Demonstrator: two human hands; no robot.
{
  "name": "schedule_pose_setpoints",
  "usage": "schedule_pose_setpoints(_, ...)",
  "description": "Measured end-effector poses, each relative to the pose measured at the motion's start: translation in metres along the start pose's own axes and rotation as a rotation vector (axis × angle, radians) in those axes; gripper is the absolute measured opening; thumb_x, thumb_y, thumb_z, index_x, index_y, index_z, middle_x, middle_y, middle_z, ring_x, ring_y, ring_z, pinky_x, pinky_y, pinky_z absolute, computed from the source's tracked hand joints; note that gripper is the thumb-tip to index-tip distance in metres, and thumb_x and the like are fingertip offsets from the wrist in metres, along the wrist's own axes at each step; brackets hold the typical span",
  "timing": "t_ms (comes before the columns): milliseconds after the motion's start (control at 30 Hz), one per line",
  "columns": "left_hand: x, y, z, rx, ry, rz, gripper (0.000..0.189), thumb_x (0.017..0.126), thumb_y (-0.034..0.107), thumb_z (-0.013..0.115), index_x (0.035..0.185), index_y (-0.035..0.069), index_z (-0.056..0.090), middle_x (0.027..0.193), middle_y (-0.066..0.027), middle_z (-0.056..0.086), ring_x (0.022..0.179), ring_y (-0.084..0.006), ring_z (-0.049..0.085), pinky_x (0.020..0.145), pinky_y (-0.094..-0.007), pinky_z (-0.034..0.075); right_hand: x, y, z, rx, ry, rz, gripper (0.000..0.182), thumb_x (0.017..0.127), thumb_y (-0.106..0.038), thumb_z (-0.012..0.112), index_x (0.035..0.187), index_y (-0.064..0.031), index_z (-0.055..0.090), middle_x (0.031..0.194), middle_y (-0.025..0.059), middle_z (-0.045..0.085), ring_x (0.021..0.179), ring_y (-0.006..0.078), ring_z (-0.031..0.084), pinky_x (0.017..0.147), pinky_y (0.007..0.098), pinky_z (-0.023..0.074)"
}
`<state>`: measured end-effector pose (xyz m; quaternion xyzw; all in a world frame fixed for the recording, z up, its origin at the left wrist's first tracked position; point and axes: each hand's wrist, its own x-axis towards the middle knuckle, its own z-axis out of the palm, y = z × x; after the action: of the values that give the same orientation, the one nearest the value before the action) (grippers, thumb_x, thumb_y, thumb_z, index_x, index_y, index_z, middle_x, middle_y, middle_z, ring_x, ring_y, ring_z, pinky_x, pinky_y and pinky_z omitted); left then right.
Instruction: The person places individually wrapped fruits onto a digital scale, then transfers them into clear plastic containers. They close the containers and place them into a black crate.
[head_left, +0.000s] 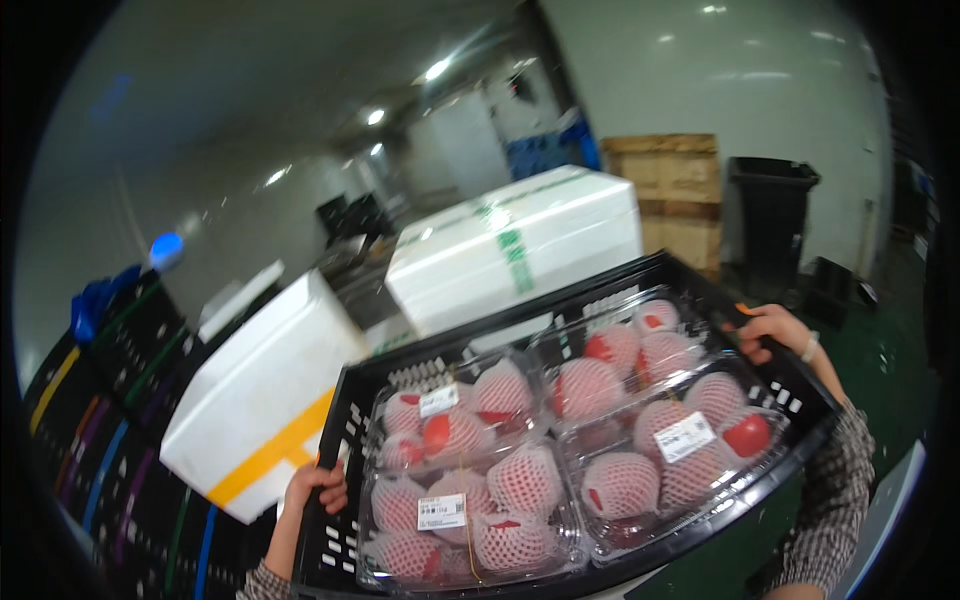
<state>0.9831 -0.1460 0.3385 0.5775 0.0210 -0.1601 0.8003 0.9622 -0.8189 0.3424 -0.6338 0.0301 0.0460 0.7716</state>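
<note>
Both of my hands carry a black plastic crate (799, 450), tilted with its right side higher in view. My left hand (315, 486) grips the left end wall, and my right hand (772, 332) is wrapped around the handle at the right end. Inside lie several clear plastic clamshell boxes (581, 517), filling the crate floor. They hold round red fruit (746, 435) in white foam nets. White labels (441, 512) with writing are stuck on some lids. A strip of orange (744, 308) shows at the right handle.
White foam boxes stand beyond the crate, one with green tape (514, 259), another with yellow tape (277, 446). Stacked black crates (97, 420) with coloured bands rise at left. At back right are a wooden pallet (664, 176), a dark wheeled bin (771, 225) and green floor (862, 367).
</note>
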Motion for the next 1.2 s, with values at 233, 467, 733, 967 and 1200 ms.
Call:
schedule_pose_setpoints(233, 0.023, 0.007, 0.002, 0.173, -0.102, -0.02, 0.015, 0.085, 0.012, 0.057, 0.089, 0.0, 0.048, 0.046, -0.0051, 0.036, 0.034, -0.0172, 0.034, 0.035, -0.0321, 0.03, 0.005, 0.027, -0.049, -0.016, -0.103, -0.203, 0.04, 0.087, -0.031, 0.054, 0.11, 0.0014, 0.057, 0.066, 0.0095, 0.059, 0.052, 0.0148, 0.056, 0.047, 0.0256, 0.0444)
schedule_pose_setpoints(467, -0.037, -0.01, -0.018, 0.776, 0.348, 0.818, 0.066, 0.087, 0.036, 0.064, 0.133, -0.002, 0.035, 0.107, -0.0166, 0.054, 0.099, -0.024, 0.055, 0.081, -0.0332, 0.048, 0.0, 0.13, 0.151, -0.262, 0.409, -0.416, 0.037, 0.086, -0.027, 0.055, 0.111, -0.0004, 0.057, 0.078, 0.0124, 0.06, 0.066, 0.0201, 0.057, 0.059, 0.0298, 0.0453)
schedule_pose_setpoints(733, -0.342, -0.156, -0.29, 0.867, 0.929, 0.407, 0.042, 0.079, 0.025, 0.066, 0.112, 0.004, 0.052, 0.105, -0.0143, 0.054, 0.102, -0.0313, 0.054, 0.085, -0.0379, 0.046, -0.13, 0.518, 0.479, -0.592, -0.235, 0.379, 0.033, 0.085, -0.023, 0.056, 0.111, -0.0024, 0.058, 0.092, 0.0156, 0.061, 0.083, 0.0261, 0.058, 0.073, 0.0347, 0.0463)
schedule_pose_setpoints(967, -0.6, -0.343, -0.361, 0.39, 1.336, -0.254, 0.029, 0.076, 0.022, 0.067, 0.096, 0.003, 0.06, 0.082, -0.0124, 0.063, 0.08, -0.028, 0.062, 0.072, -0.0359, 0.05, -0.226, 0.627, 0.769, -0.985, -1.289, 0.114, 0.031, 0.085, -0.02, 0.057, 0.112, -0.0042, 0.058, 0.104, 0.0184, 0.062, 0.097, 0.0313, 0.06, 0.085, 0.0389, 0.0472)
schedule_pose_setpoints(1200, -0.714, -0.386, -0.364, -0.075, 1.912, -0.216, 0.021, 0.082, 0.013, 0.066, 0.095, -0.002, 0.059, 0.073, -0.0053, 0.061, 0.067, -0.0124, 0.057, 0.065, -0.0266, 0.048, -0.336, 0.681, 1.14, -1.095, -1.806, -0.85, 0.045, 0.08, -0.018, 0.063, 0.121, -0.004, 0.05, 0.125, 0.018, 0.049, 0.115, 0.0361, 0.047, 0.096, 0.0447, 0.0395)
